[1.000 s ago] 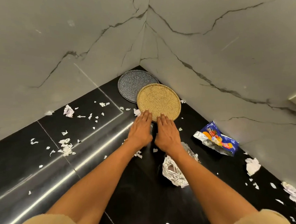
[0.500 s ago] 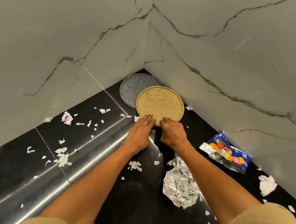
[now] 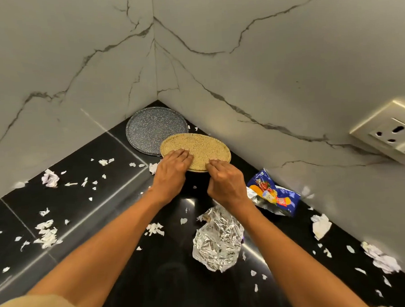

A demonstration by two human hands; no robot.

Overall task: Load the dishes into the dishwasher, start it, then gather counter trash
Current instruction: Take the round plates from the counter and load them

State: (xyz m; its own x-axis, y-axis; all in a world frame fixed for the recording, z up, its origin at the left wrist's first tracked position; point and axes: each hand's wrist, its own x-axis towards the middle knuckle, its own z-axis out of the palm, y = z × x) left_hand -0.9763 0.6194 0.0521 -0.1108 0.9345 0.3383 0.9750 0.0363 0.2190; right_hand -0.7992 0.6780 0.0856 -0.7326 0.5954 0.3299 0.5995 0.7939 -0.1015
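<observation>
Two hands meet at the tan plate (image 3: 197, 147), centre of frame: left hand (image 3: 173, 170) lies flat-fingered on its near rim, right hand (image 3: 225, 180) pinches that edge. Grey plate (image 3: 154, 127) sits behind, partly under it, in the counter (image 3: 104, 177) corner.

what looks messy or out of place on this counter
Torn paper scraps litter the black counter, with crumpled foil and an empty snack bag lying loose. The tan plate overlaps the grey plate.

Walls (image 3: 275, 83) close the corner behind the plates (image 3: 155, 127); foil (image 3: 218, 241) and wrapper (image 3: 274, 194) crowd the right approach.
</observation>
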